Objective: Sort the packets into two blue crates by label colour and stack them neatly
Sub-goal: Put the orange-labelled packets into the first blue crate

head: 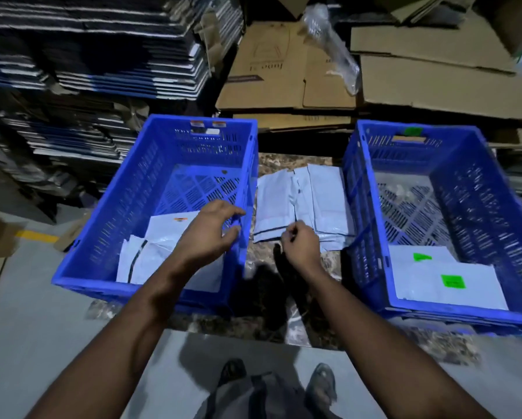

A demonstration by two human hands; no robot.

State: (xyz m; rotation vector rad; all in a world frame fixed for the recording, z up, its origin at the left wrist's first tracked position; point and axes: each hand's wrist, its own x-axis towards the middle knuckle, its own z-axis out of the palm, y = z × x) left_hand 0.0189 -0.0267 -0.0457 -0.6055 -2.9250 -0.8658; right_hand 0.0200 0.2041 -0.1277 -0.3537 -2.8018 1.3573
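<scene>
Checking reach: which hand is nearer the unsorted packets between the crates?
Right. The right hand pinches the unsorted packets at their near edge; the left hand hovers over the left crate.

**Both bare arms extended, hands side by side at mid-frame**

Left forearm runs up from the lower left, wrist bent slightly. Left hand (211,234) is palm down, fingers loosely spread and relaxed, thumb held apart below the fingers, gripping nothing.

Right forearm comes up from the lower right and ends just beside the left hand. Right hand (300,247) has its back to the camera, fingers curled inward, fingertips drawn together toward the thumb. Whether they pinch anything is unclear.
</scene>
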